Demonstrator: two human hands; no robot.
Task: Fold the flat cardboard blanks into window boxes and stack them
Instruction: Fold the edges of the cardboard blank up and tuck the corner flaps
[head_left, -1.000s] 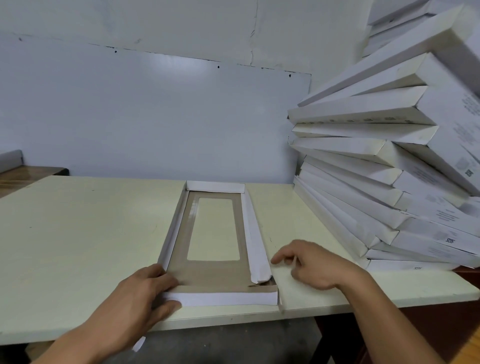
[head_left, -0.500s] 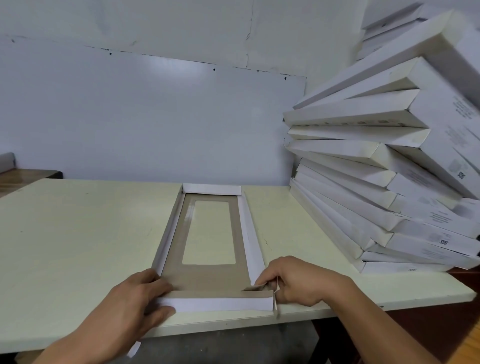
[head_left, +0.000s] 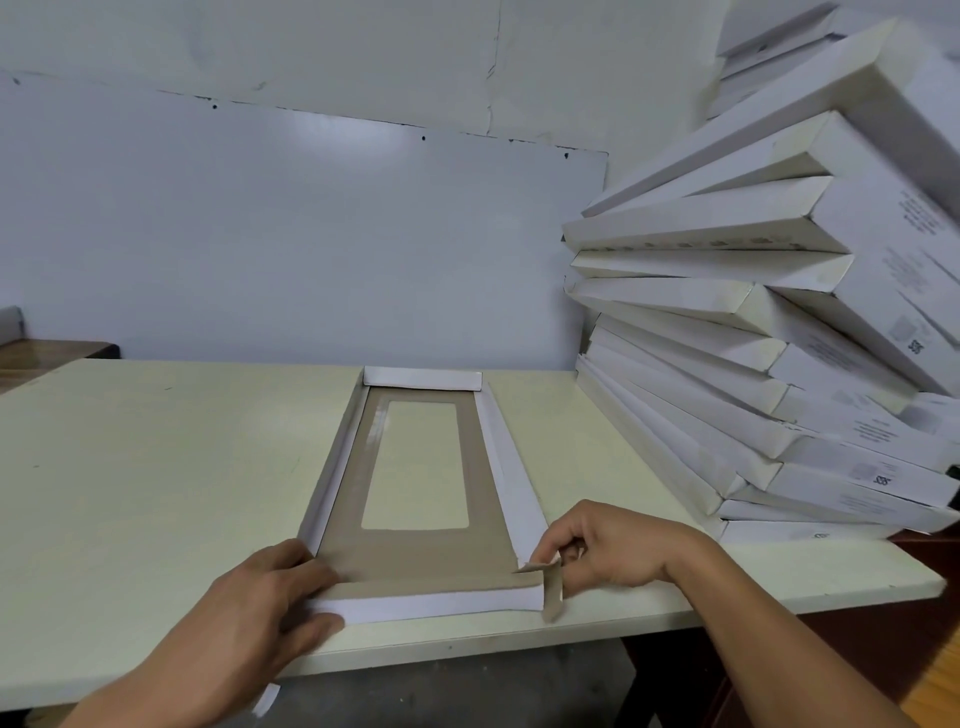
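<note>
Matte cream table bears rectangular brown-lined cardboard blank.

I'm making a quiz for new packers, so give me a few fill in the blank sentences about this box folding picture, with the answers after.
1. The right hand pinches a small corner ____ of the box blank.
2. The left hand holds the blank's near-____ corner.
3. The stack of finished boxes stands on the ____ side of the table.
4. Through the blank's cut-out ____ the tabletop shows.

Answers: flap; left; right; window
</note>
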